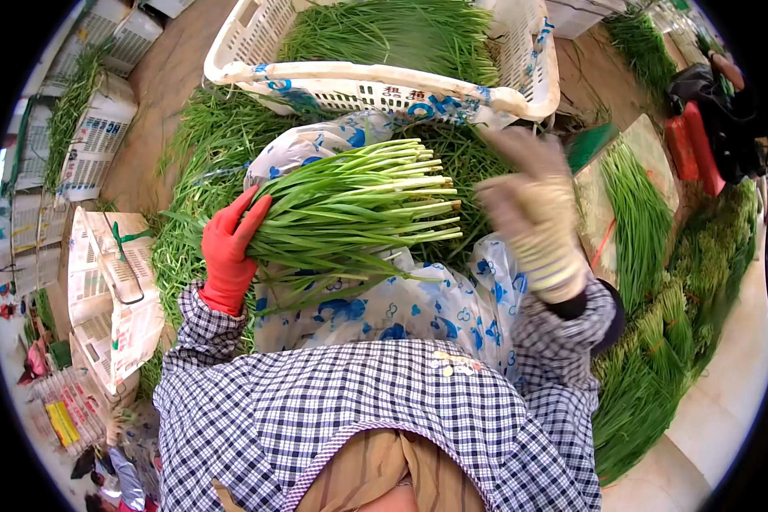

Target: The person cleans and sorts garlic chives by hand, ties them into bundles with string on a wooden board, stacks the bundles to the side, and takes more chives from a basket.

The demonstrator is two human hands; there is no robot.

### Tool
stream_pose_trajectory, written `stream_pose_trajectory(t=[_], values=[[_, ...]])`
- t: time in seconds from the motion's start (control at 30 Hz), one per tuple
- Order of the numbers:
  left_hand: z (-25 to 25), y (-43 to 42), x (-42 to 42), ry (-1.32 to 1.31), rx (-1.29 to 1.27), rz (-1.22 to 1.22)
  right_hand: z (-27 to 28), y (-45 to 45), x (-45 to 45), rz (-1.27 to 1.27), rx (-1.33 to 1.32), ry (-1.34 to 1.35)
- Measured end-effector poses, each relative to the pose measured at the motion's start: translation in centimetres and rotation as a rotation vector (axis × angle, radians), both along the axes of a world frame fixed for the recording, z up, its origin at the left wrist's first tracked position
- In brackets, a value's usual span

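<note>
My left hand (231,247), in a red glove, is closed around the leafy end of a bunch of garlic chives (358,205). The bunch lies sideways above my lap, its pale cut ends pointing right. My right hand (529,192), in a pale glove with a striped cuff, is just right of those ends and apart from them. It is blurred by motion, but its fingers look spread with nothing between them. Under the bunch, a clear plastic sheet with blue prints (375,311) covers my lap.
A white plastic basket (384,90) of chives stands ahead. Loose leaves (196,179) cover the floor around it. Tied bundles (657,358) lie along the right, with more chives (636,213) on a board. White crates (111,290) stand at the left. A red object (695,145) is at the upper right.
</note>
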State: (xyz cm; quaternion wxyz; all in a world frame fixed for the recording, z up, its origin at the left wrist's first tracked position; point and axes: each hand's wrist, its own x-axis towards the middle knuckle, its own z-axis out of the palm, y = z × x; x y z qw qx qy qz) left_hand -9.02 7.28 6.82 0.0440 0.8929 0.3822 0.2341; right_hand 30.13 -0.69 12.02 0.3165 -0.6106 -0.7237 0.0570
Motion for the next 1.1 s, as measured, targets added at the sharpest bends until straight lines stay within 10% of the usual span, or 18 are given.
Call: stream_pose_trajectory(t=[0.1, 0.47, 0.7, 0.83, 0.97, 1.1], values=[[0.6, -0.3, 0.3, 0.048, 0.024, 0.025, -2.2, 2.1, -5.5, 0.020, -0.363, -0.582], [1.0, -1.2, 0.2, 0.192, 0.054, 0.087, -10.0, 4.9, -8.9, -0.087, -0.560, 0.346], [1.2, -1.2, 0.5, 0.143, 0.024, 0.095, -12.7, 3.5, -0.1, -0.374, -0.111, -0.208], [0.6, -1.0, 0.4, 0.078, -0.002, 0.112, -11.8, 0.2, 7.7, -0.548, -0.283, -0.464], [0.9, -0.9, 0.7, 0.087, 0.006, 0.080, -1.5, 1.3, -0.6, 0.003, 0.052, 0.035], [1.5, -0.9, 1.3, 0.096, 0.022, 0.071, -4.6, 3.4, -9.4, 0.074, 0.066, -0.031]])
